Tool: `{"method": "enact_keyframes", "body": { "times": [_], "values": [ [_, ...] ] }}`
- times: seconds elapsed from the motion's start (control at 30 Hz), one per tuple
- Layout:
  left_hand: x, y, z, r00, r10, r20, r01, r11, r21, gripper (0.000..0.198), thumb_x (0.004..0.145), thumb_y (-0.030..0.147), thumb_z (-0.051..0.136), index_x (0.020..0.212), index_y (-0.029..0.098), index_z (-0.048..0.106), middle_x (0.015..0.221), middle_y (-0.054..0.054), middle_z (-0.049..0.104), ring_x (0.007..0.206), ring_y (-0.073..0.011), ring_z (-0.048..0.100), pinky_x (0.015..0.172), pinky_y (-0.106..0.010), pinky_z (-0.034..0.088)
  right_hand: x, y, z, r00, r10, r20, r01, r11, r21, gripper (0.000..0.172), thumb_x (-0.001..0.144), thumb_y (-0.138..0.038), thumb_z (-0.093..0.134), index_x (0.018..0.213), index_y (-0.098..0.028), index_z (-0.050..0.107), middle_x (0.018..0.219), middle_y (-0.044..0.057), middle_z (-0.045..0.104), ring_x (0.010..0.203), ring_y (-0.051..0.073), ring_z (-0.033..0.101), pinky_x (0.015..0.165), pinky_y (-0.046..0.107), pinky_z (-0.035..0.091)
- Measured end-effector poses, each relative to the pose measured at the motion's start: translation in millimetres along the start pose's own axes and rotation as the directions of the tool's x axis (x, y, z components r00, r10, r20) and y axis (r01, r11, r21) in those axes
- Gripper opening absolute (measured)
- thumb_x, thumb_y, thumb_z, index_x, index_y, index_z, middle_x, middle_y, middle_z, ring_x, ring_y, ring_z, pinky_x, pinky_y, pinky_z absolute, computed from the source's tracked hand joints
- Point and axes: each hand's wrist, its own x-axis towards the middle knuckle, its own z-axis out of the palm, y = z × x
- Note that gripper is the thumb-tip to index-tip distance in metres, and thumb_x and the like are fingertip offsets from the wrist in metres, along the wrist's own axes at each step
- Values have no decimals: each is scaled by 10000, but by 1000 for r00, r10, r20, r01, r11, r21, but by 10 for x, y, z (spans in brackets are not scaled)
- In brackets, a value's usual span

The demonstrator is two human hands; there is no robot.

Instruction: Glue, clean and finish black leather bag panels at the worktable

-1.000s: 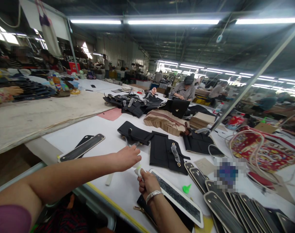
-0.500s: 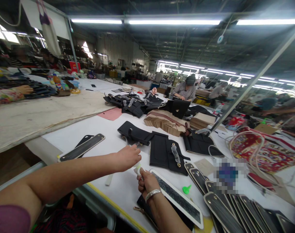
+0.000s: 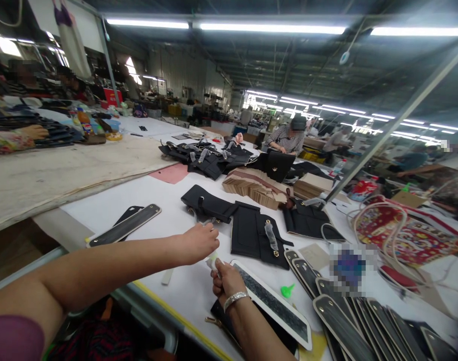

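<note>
My left hand (image 3: pixel 197 242) reaches over the white table (image 3: pixel 191 291), its fingers closed in a pinch at the top of a small white object (image 3: pixel 212 261), perhaps a glue bottle. My right hand (image 3: pixel 225 282), with a silver bracelet on the wrist, is closed around the lower part of that same object. Right beside it lies a long dark panel with a white border (image 3: pixel 274 305). Just beyond my hands lie black leather bag pieces (image 3: pixel 251 233). A small green cap (image 3: pixel 287 290) rests on the table near the panel.
Several dark bordered panels (image 3: pixel 349 321) are fanned out at the right; another (image 3: pixel 125 230) lies at the left. A tan card stack (image 3: pixel 257 188), a black bag pile (image 3: pixel 209 160) and a red patterned bag (image 3: pixel 413 235) sit further back. A person (image 3: pixel 289 138) works at the table's far end.
The view has dipped slightly. Both hands stay together on the small white object, almost unmoved.
</note>
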Motion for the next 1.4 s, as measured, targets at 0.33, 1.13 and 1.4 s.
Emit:
{"method": "enact_keyframes", "body": {
  "times": [0.33,1.13,1.4],
  "values": [
    [-106,-194,484,972,-160,-174,37,832,-553,530,647,185,726,1127,190,504,1079,-69,544,1001,-231,504,873,-334,420,-110,-216,-102,991,-91,99,87,995,42,247,797,-349,589,822,-165,425,513,-74,420,351,15,202,346,127,149],
    [-311,818,933,733,-511,-449,60,706,-706,251,894,324,445,1094,185,504,1066,-73,585,1053,-192,502,980,-343,386,-647,11,-1319,778,-620,101,380,336,-862,221,850,-383,529,957,-206,609,846,52,618,781,219,550,736,319,402],
    [-133,1659,1316,957,-82,-279,-93,824,-558,596,823,537,480,1224,97,470,1212,-152,514,1129,-276,441,991,-410,353,-257,311,-1180,738,-568,365,318,-184,-930,89,879,-221,505,923,-181,572,825,97,566,780,236,525,703,327,390]
  ]
}}
